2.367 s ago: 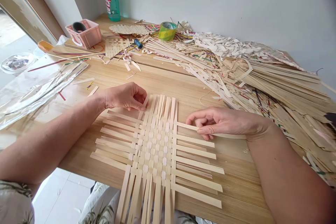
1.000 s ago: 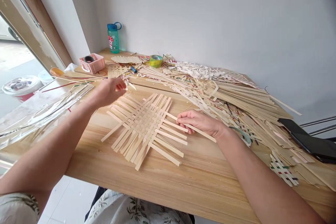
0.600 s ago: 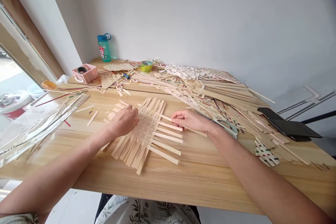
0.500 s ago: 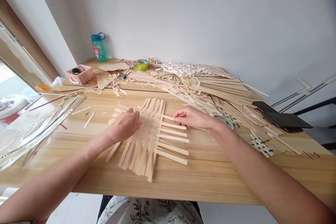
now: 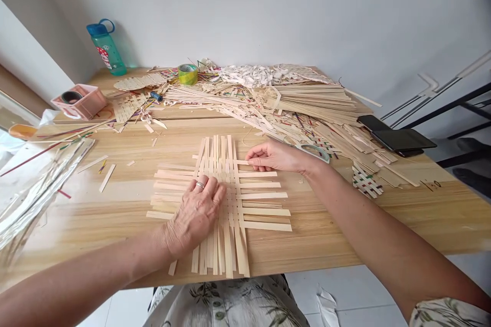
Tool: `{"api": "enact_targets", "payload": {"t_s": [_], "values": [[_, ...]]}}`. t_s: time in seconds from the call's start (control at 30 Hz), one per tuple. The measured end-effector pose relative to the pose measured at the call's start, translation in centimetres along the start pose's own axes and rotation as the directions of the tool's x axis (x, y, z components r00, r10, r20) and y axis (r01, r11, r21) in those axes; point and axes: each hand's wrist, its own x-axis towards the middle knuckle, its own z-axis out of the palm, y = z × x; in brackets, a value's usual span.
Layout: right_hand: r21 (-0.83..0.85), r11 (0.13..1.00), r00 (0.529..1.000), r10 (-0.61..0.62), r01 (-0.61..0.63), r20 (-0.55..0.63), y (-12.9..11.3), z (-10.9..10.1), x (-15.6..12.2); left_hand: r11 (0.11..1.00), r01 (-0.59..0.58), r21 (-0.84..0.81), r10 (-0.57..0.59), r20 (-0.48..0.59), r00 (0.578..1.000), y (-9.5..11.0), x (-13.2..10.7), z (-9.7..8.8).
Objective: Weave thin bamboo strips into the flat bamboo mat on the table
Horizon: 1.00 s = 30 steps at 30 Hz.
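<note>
A woven mat of pale flat strips lies on the table before me, its loose strip ends sticking out on all sides. My left hand rests palm down on the weave, a ring on one finger, the fingers somewhat bent and pressing on the strips. At the mat's upper right, my right hand pinches the end of a wooden strip between thumb and fingers. The rest of that strip runs into the weave. My left palm covers part of the mat's middle.
Heaped strips fill the back of the table. Near them are a green tape roll, a pale tape roll, a pink basket and a teal bottle. Black phones lie right; plastic-wrapped strips lie left.
The mat has turned to lie straighter before me. My left hand has moved from its upper left side onto its middle. My right hand is at a strip end on the upper right.
</note>
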Motion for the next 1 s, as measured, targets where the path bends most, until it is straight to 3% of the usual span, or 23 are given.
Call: {"api": "enact_targets", "payload": {"t_s": [0.2, 0.43, 0.73, 1.0], "values": [[-0.022, 0.997, 0.997, -0.072, 0.072, 0.017, -0.7, 0.2, 1.4, 0.993, -0.026, -0.115, 0.028, 0.016, 0.999, -0.5, 0.2, 0.0], [0.082, 0.996, 0.999, -0.043, 0.04, 0.033, -1.1, 0.5, 3.9, 0.982, -0.038, -0.183, 0.044, 0.033, 0.998, -0.7, 0.3, 0.3], [0.019, 1.0, 1.0, -0.011, 0.011, 0.025, -0.3, -1.4, 1.9, 0.983, -0.047, -0.177, 0.056, 0.046, 0.997, -0.6, 0.3, 0.0], [0.071, 0.995, 0.996, -0.067, 0.063, 0.056, -0.7, 0.3, 4.2, 0.981, -0.052, -0.187, 0.063, 0.051, 0.997, -0.7, 0.3, 0.1]]}}
